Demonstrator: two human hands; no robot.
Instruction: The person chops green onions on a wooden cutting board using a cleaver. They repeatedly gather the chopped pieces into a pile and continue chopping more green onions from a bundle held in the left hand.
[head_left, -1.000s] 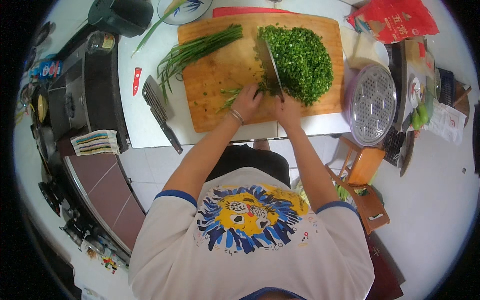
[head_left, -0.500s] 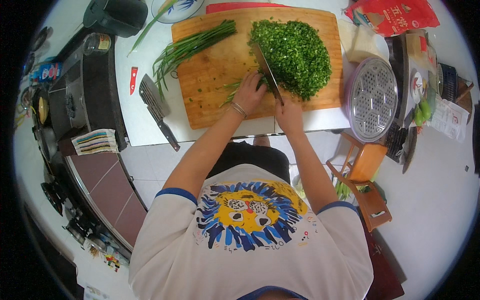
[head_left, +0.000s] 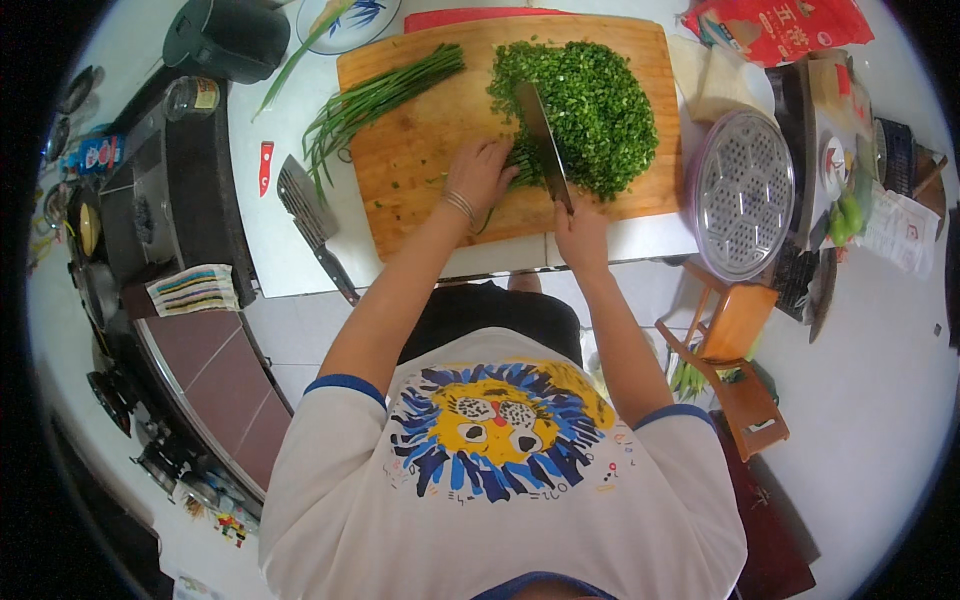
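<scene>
My right hand grips the handle of a wide kitchen knife, whose blade stands along the left side of a big heap of chopped chives. Just left of the blade, my left hand has its fingers curled over a small bundle of chives; the palm hides most of it. Both hands are at the near part of a wooden cutting board. Farther left on the board lies a bunch of whole long chives, their ends hanging over the edge.
Left of the board lie a slotted cleaver and a red-handled small knife. A patterned plate stands at the back. To the right are a round lidded steamer basket and a red bag. A wooden chair stands below the table's right side.
My left hand has drawn a little leftward, away from the blade, and more of the chives show between them. The knife has shifted slightly right toward the heap.
</scene>
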